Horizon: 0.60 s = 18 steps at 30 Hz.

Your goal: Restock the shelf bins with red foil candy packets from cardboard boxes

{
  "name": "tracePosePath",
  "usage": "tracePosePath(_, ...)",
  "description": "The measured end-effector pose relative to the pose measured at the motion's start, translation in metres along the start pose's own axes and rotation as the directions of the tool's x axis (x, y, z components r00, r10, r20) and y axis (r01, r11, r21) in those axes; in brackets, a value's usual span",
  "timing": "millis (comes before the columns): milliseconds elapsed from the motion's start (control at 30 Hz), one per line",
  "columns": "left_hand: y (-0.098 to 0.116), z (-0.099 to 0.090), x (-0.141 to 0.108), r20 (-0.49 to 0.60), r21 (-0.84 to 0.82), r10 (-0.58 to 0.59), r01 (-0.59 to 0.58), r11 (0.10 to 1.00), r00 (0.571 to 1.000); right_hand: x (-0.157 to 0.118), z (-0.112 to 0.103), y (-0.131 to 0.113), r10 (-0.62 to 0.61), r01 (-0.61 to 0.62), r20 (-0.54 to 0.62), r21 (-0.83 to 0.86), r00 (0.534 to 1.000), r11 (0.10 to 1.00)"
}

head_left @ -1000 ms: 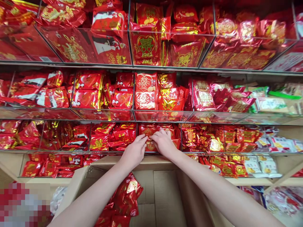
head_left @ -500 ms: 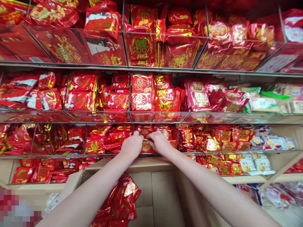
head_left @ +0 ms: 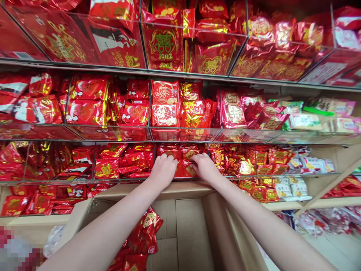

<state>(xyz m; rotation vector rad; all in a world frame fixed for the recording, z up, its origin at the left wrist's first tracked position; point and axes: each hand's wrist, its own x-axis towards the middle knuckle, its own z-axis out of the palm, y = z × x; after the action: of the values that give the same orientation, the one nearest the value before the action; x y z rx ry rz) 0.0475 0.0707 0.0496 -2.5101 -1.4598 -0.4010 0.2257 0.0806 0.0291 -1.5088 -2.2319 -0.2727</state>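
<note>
Both my hands are inside a middle compartment of the lower shelf, among shiny red snack packets (head_left: 169, 151) with gold print. My left hand (head_left: 164, 168) is closed, its knuckles up and its fingers curled against the packets at the compartment's left side. On the right side, my right hand (head_left: 206, 168) has its fingers bent onto the edge of a red snack packet (head_left: 188, 168). Below my forearms stands an open cardboard box (head_left: 191, 226), with several loose red packets (head_left: 143, 235) in its left part.
Clear dividers and a clear front lip (head_left: 180, 133) edge the shelves. Neighbouring compartments hold more red and gold packets (head_left: 107, 168). White packets (head_left: 296, 188) lie at the right. A higher shelf (head_left: 180, 73) juts out above my hands.
My hands have moved slightly apart. The packet with a gold character that was between them no longer shows that face; red packets lie there. The view has shifted a little.
</note>
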Motion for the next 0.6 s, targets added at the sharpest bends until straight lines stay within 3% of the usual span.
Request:
tracePosePath(300,-0.010,-0.009,-0.009,-0.018,-0.007,0.122,-0.122,0.993,0.992,-0.015,0.002,0.004,-0.084,0.090,-0.121,0.045,0.989,0.995)
tracePosePath(467,-0.017,-0.034,-0.062,-0.036,-0.076,0.173,-0.176,0.982,0.984,-0.039,-0.017,-0.015,-0.133,0.171,-0.292,0.106,0.947,0.980)
tracePosePath(533,-0.021,-0.035,-0.097,-0.011,-0.180,0.215,-0.213,0.960,0.977,-0.057,-0.020,-0.038,-0.234,0.285,-0.228,0.224,0.945,0.932)
tracePosePath(600,-0.024,-0.024,-0.133,0.093,-0.273,0.217,-0.184,0.944,0.972,-0.075,-0.009,-0.068,-0.402,0.380,-0.013,0.356,0.915,0.854)
